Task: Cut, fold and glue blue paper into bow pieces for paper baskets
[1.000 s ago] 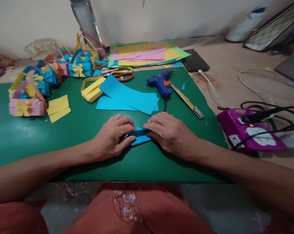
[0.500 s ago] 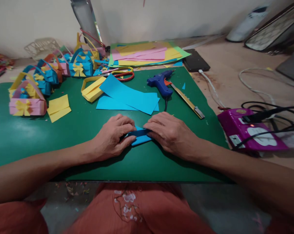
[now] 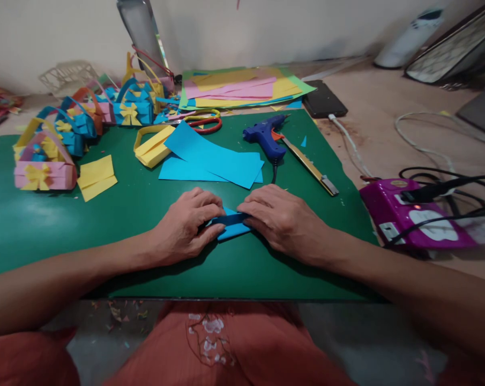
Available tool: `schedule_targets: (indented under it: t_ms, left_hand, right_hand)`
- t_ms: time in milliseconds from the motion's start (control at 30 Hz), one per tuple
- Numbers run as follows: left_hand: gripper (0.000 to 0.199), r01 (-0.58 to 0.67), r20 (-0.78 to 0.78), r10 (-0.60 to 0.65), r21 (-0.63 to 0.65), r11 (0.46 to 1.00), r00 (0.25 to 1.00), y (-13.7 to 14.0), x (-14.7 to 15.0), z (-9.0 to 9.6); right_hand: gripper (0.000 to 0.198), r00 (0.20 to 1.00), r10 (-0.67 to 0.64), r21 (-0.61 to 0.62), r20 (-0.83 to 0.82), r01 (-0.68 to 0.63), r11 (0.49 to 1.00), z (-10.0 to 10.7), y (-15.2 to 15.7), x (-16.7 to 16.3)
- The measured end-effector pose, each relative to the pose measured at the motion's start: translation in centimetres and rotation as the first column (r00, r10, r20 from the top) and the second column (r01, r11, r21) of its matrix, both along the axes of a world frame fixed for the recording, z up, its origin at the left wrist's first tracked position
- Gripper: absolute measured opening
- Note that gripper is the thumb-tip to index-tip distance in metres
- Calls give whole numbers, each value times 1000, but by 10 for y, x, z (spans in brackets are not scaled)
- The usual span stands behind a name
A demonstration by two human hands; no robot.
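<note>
A small piece of folded blue paper (image 3: 234, 229) lies on the green table, its middle showing between my hands. My left hand (image 3: 196, 222) grips its left end, thumb in front and fingers behind. At the right end, my right hand (image 3: 276, 220) is closed on the same paper, with the fingers curled over it. Both ends of the paper are hidden under my fingers. Just beyond my hands lie flat blue paper pieces (image 3: 226, 163), overlapping a small yellow paper basket (image 3: 156, 149).
A blue glue gun (image 3: 266, 136) and a utility knife (image 3: 310, 167) lie behind my right hand. Scissors (image 3: 204, 126) rest near a stack of coloured paper (image 3: 242, 88). Paper baskets (image 3: 45, 174) stand at left. A purple power box (image 3: 411, 214) with cables sits at right.
</note>
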State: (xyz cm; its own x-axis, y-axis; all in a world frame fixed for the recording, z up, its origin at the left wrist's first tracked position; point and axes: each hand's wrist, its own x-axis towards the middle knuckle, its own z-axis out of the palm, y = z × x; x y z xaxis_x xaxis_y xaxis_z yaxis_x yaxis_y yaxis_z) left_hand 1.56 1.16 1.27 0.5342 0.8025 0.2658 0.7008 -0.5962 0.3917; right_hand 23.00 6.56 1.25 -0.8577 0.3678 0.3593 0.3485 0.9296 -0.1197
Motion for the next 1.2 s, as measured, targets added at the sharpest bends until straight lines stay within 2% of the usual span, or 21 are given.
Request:
schedule_targets:
  t_ms: [467, 1200]
  left_hand:
    - [19, -4, -4, 4, -2, 1000, 1000, 0, 0, -1]
    - [20, 9, 6, -10, 15, 1000, 1000, 0, -1, -1]
  right_hand:
    - [24, 1000, 15, 48, -13, -14, 999, 0, 0, 0]
    - [23, 999, 27, 55, -18, -26, 998, 0, 0, 1]
